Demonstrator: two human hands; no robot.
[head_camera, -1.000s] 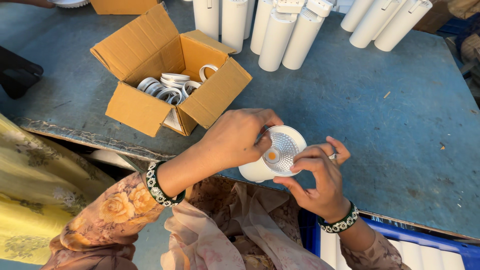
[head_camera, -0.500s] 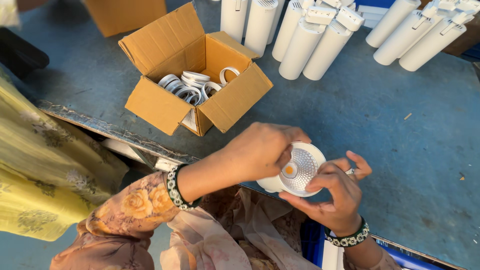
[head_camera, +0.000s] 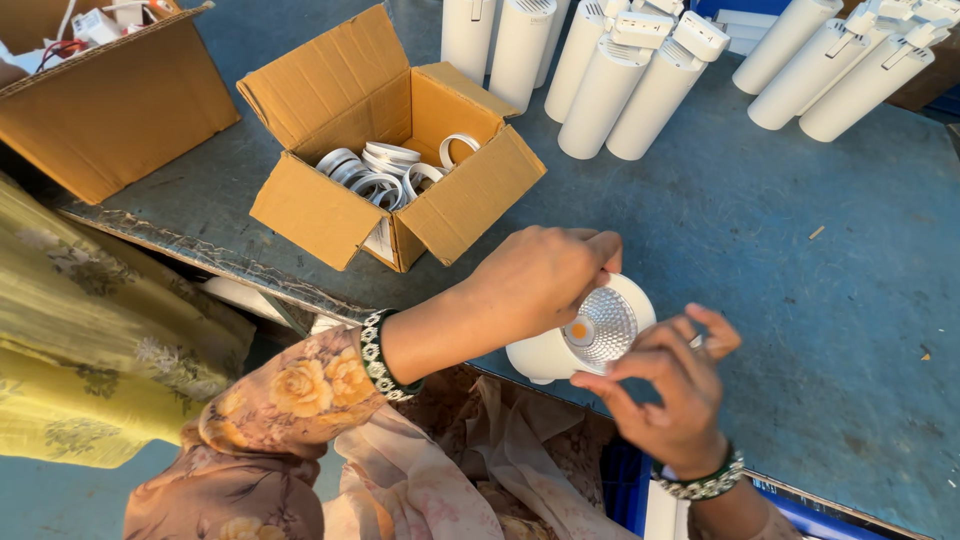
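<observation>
I hold a white cylindrical lamp housing (head_camera: 545, 352) over the near edge of the blue-grey table (head_camera: 760, 250). Its open end faces me and shows a silver faceted reflector (head_camera: 603, 328) with a small yellow emitter in the middle. My left hand (head_camera: 540, 278) grips the housing from above, fingers curled over its rim. My right hand (head_camera: 672, 385) pinches the rim from below and the right, with a ring on one finger. Both wrists wear dark beaded bracelets.
An open cardboard box (head_camera: 400, 165) holding several white rings (head_camera: 385, 172) stands on the table behind my hands. Several white lamp cylinders (head_camera: 620, 85) lie at the back. A second cardboard box (head_camera: 110, 100) sits far left. A person's yellow garment (head_camera: 90, 340) is at left; a blue crate (head_camera: 800, 500) is below right.
The view has shifted, so hands and boxes sit further right and lower in frame. Both hands keep the lamp housing; my right fingers have moved round its rim.
</observation>
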